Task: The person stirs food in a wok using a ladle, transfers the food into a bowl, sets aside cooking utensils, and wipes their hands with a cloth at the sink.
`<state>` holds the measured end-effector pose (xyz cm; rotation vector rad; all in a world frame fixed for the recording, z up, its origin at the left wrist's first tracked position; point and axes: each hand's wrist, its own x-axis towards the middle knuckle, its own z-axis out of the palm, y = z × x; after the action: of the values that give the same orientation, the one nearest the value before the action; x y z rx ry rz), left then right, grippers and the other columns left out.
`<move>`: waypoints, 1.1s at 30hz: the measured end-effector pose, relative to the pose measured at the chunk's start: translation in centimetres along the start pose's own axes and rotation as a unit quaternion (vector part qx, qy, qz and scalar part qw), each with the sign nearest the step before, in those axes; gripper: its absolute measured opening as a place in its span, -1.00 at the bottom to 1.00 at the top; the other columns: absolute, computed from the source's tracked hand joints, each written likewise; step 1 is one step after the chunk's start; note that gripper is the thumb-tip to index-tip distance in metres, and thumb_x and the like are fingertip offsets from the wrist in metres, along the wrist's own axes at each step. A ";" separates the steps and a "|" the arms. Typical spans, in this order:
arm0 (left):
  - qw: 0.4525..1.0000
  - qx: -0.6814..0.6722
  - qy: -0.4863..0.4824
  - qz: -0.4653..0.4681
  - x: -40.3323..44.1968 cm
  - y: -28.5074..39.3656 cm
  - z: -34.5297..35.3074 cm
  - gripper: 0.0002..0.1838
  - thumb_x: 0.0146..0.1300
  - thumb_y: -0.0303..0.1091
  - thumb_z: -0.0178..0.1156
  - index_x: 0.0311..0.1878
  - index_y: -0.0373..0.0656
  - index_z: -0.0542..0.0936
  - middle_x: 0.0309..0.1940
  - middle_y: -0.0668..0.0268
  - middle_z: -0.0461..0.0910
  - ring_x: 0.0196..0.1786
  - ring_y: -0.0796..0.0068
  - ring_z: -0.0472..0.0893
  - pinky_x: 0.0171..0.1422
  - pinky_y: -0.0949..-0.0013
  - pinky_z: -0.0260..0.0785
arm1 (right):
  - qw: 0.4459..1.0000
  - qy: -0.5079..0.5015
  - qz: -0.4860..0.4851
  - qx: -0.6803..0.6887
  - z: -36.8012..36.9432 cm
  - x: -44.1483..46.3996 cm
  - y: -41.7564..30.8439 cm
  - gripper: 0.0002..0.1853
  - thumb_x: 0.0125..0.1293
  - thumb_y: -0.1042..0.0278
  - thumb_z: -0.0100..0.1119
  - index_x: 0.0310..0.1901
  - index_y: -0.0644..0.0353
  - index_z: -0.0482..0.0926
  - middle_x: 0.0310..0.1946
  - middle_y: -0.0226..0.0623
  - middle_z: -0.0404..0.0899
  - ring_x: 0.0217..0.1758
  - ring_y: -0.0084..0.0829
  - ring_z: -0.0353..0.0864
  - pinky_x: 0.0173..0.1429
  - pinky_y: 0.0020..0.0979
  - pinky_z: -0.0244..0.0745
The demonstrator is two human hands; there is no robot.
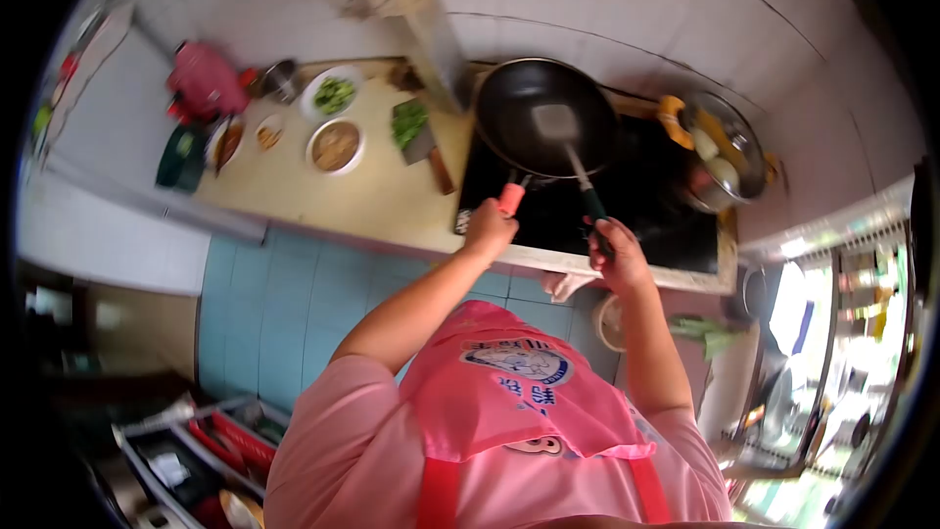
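Note:
A dark wok [504, 127] sits on the black stove top, tilted slightly, with nothing visible in it but the spatula blade. My left hand [489, 231] is closed around the wok's red handle [511, 199]. In my right hand [619, 253] is a metal spatula [581, 169], gripped by its dark green handle, its flat blade against the inside of the wok. To the wok's left, a cleaver [431, 157] with a wooden handle lies on the counter, chopped greens [409, 122] on its blade.
Left on the counter [284, 186] stand a bowl of minced food [336, 145], a plate of cut green vegetables [334, 94], a small dish [268, 131] and a pink appliance [207, 81]. Right of the wok is a steel pot [725, 150] holding pale round items.

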<state>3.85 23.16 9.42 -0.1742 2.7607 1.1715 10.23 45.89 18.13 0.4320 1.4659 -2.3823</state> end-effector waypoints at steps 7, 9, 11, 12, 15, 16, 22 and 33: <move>0.998 -0.045 -0.029 -0.036 -1.1 1.0 1.7 -0.59 0.06 -0.21 0.32 -0.18 -0.27 0.40 -0.29 -0.05 0.59 -0.16 -0.07 0.60 -0.10 0.06 0.43 | 0.999 -0.014 0.037 -0.005 -0.9 4.8 0.0 -0.69 0.29 0.20 0.15 -0.08 0.24 0.45 -0.52 -0.39 0.41 -0.63 -0.56 0.28 -0.53 -0.49 0.22; 0.997 -0.038 -0.057 -0.047 -1.5 1.5 1.4 -0.56 0.11 -0.17 0.29 -0.10 -0.28 0.40 -0.28 -0.03 0.59 -0.15 -0.07 0.60 -0.09 0.07 0.43 | 0.998 -0.027 0.047 -0.012 -1.1 5.4 0.1 -0.68 0.29 0.20 0.15 -0.05 0.24 0.44 -0.52 -0.39 0.41 -0.63 -0.56 0.28 -0.52 -0.48 0.23; 0.996 -0.055 -0.047 -0.051 -2.2 2.0 0.9 -0.52 0.15 -0.15 0.26 -0.03 -0.30 0.39 -0.26 -0.03 0.59 -0.15 -0.03 0.61 -0.09 0.10 0.44 | 0.998 -0.028 0.045 -0.014 -1.2 5.6 0.2 -0.64 0.29 0.17 0.16 -0.02 0.24 0.43 -0.51 -0.39 0.42 -0.62 -0.56 0.30 -0.52 -0.47 0.23; 0.996 -0.067 -0.041 -0.045 -2.5 2.0 0.6 -0.48 0.18 -0.12 0.24 0.04 -0.32 0.37 -0.24 -0.02 0.59 -0.16 0.01 0.63 -0.09 0.13 0.45 | 0.998 -0.033 0.050 -0.019 -1.3 5.6 0.2 -0.64 0.29 0.17 0.16 -0.02 0.24 0.43 -0.51 -0.39 0.42 -0.62 -0.56 0.30 -0.52 -0.47 0.23; 0.993 -0.089 0.079 -0.004 -3.6 0.4 -0.6 -0.42 0.23 -0.11 0.21 0.15 -0.32 0.33 -0.18 0.00 0.59 -0.17 0.12 0.65 -0.10 0.22 0.48 | 0.997 -0.049 0.057 -0.021 -1.0 5.7 0.7 -0.60 0.30 0.11 0.16 0.01 0.25 0.41 -0.49 -0.38 0.44 -0.62 -0.54 0.33 -0.51 -0.44 0.26; 0.986 -0.145 0.082 -0.014 -4.1 -0.3 -1.2 -0.45 0.28 -0.13 0.17 0.19 -0.31 0.32 -0.13 0.06 0.58 -0.16 0.28 0.65 -0.10 0.32 0.48 | 0.996 -0.050 0.063 -0.029 -0.7 5.6 0.8 -0.58 0.31 0.09 0.15 0.02 0.26 0.41 -0.49 -0.37 0.45 -0.62 -0.53 0.35 -0.51 -0.44 0.27; 0.932 -0.354 0.035 -0.065 -7.8 -6.2 -6.2 -0.54 0.36 -0.14 0.07 0.16 -0.27 0.34 -0.09 0.16 0.57 -0.10 0.40 0.59 -0.08 0.34 0.43 | 0.994 -0.035 0.089 -0.048 -0.1 6.1 2.2 -0.55 0.37 0.01 0.06 0.06 0.23 0.40 -0.44 -0.31 0.54 -0.62 -0.48 0.46 -0.53 -0.42 0.41; 0.817 -0.529 -0.056 -0.224 -10.2 -23.2 -22.7 -0.59 0.36 -0.18 0.05 0.20 -0.13 0.35 0.08 0.19 0.46 0.04 0.31 0.53 -0.01 0.19 0.44 | 0.960 0.173 0.213 -0.060 1.0 -1.9 18.2 -0.82 0.29 0.23 0.02 -0.30 0.15 0.52 -0.56 -0.35 0.48 -0.66 -0.51 0.40 -0.60 -0.45 0.34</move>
<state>15.74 -8.71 10.34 -0.7618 1.4990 2.2526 19.38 37.36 4.69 1.0593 1.4619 -1.9321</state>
